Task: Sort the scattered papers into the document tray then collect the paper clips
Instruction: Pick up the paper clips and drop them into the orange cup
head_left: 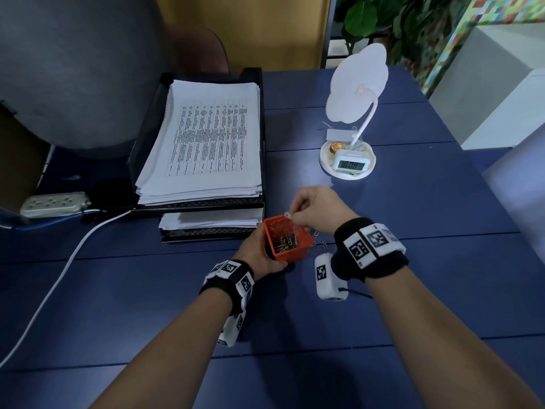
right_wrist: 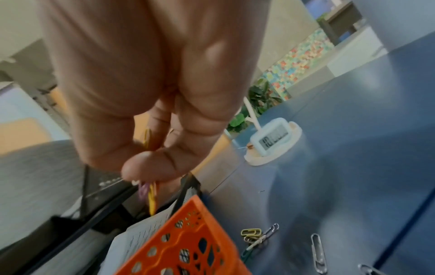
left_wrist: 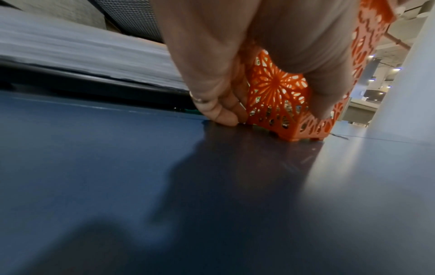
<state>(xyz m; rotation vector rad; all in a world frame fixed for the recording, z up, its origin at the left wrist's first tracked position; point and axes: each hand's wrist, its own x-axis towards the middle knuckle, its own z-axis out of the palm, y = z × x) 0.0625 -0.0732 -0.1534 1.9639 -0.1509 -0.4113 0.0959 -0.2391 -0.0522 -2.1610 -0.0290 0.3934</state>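
Several clips (right_wrist: pixel 255 235) lie loose on the desk (head_left: pixel 413 290) at 3 o'clock of the basket (head_left: pixel 287 242); papers (head_left: pixel 206 143) sit in the tray (head_left: pixel 147 137), so clip step; left hand (head_left: pixel 255 250) grips basket; right hand (head_left: pixel 317 208) pinches clips (right_wrist: pixel 150 193) over it; next: release, then fetch the loose ones.

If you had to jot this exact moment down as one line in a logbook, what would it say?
papers: stacked in tray | left hand: grips orange basket | right hand: pinches paper clips over basket | loose clips: on table
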